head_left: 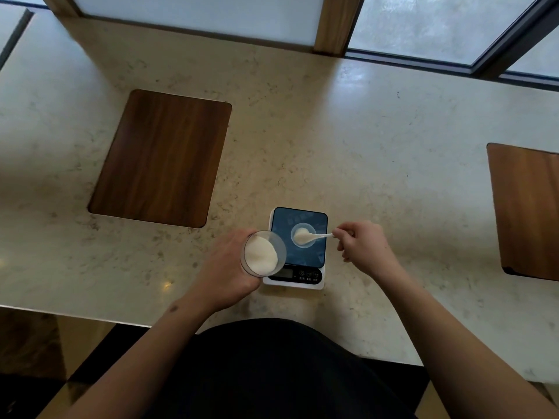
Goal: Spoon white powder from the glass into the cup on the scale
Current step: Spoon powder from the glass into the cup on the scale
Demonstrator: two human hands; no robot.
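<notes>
A small kitchen scale [317, 225] with a dark blue plate and a white body sits near the counter's front edge. On its plate stands a small clear cup [308, 243] with some white powder in it. My right hand [363, 243] pinches the handle of a white spoon [314, 236], whose bowl holds powder over the cup's mouth. My left hand [223, 267] grips a clear glass [262, 254] of white powder, tilted toward the scale and overlapping its left front corner in the view.
The beige stone counter [302, 131] carries a dark wooden inset board [160, 158] at the left and another wooden board [529, 210] at the right edge. Windows and wooden posts line the back. My dark-clothed body fills the bottom.
</notes>
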